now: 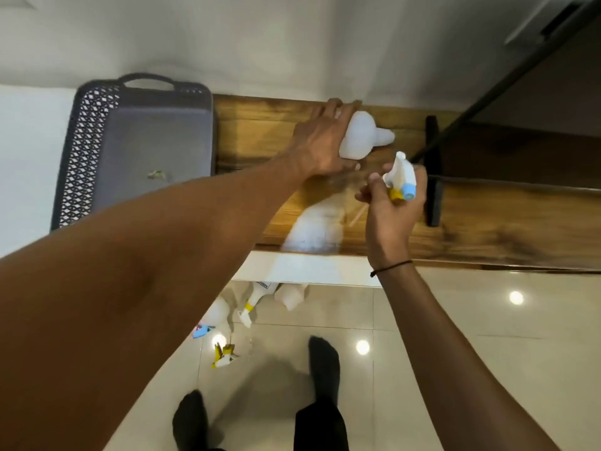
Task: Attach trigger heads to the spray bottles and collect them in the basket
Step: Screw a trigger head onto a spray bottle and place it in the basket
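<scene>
We look steeply down from head height, close over the near edge of the brown wooden bench [471, 216] toward the white wall [260, 43].

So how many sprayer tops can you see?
3. One trigger head is held in the right hand; two loose ones, blue and yellow, lie on the floor. More may be hidden.

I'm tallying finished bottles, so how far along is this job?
None done: the basket holds no bottles. Underway: left hand grips a headless bottle, right hand holds a trigger head. Left: another bottle on the table.
</scene>
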`<control>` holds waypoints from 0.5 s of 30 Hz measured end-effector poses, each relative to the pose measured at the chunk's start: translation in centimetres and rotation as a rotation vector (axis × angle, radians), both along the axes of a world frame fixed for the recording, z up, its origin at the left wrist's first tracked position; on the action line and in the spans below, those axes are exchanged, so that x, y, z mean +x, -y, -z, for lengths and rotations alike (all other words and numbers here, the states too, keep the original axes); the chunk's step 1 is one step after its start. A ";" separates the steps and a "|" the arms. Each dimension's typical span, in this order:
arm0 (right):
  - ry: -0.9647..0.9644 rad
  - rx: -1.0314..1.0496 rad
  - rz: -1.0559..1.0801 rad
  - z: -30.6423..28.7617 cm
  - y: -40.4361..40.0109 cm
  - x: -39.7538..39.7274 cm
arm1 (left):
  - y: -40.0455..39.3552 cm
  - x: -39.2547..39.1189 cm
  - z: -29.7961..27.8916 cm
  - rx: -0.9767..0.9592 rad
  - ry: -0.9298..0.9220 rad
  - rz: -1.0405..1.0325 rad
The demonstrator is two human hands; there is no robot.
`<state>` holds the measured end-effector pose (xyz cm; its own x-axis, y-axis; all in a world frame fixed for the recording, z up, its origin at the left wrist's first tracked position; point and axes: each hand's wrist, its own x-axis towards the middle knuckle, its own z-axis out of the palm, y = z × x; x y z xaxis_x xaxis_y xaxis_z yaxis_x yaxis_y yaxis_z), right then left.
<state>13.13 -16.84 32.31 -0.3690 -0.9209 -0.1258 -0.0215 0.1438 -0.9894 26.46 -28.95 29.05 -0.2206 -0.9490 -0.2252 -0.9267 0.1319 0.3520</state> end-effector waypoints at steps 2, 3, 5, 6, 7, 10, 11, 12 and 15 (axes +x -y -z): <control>0.052 0.017 0.040 0.2 -0.1 -0.8 | 1.3 -0.8 0.3 0.029 0.061 0.039; 0.068 0.027 0.056 0.3 -0.1 -1.1 | 1.8 -1.1 0.5 0.034 0.074 0.038; 0.098 0.048 0.066 0.2 0.1 -1.3 | 2.3 -1.0 0.9 0.015 0.064 -0.004; 0.110 0.058 0.061 0.1 0.1 -1.3 | 2.2 -0.6 1.2 0.010 0.039 -0.040; 0.121 0.065 0.050 -0.1 0.2 -1.2 | 1.8 0.0 1.3 0.022 -0.001 -0.089; 0.186 0.084 0.040 -0.8 0.5 -0.8 | -1.2 2.5 1.6 0.103 -0.211 -0.338; 0.220 0.087 0.048 -1.1 0.7 -0.6 | -2.6 3.3 1.6 0.131 -0.306 -0.422; 0.259 0.087 0.059 -1.5 0.9 -0.1 | -4.4 4.2 1.6 0.159 -0.409 -0.494; 0.393 0.069 0.089 -3.4 1.6 1.6 | -11.2 6.1 1.7 0.238 -0.762 -0.683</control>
<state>14.70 -18.45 35.68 -0.3585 -0.8721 -0.3330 0.3717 0.1939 -0.9079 32.57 -17.74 27.37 0.1831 -0.8748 -0.4485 -0.3001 -0.4842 0.8219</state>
